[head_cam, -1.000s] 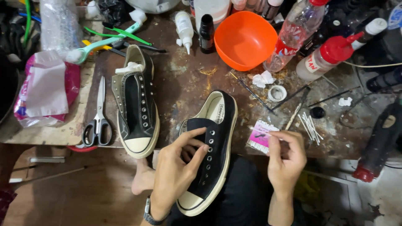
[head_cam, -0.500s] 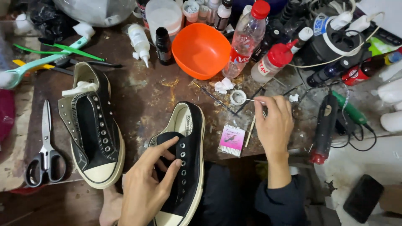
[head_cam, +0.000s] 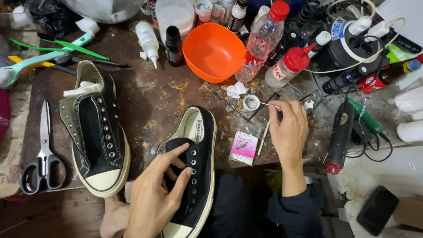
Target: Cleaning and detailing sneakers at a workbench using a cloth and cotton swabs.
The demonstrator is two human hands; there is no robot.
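Your left hand [head_cam: 156, 198] lies spread, fingers wide, on the black shoe [head_cam: 190, 169] at the bench edge, while your right hand [head_cam: 288, 130] pinches a swab [head_cam: 269, 104] into the small cap [head_cam: 251, 102]; load it, then carry it steadily to the shoe.

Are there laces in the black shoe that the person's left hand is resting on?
No, the black shoe under the left hand shows a row of bare metal eyelets with no lace threaded through them.
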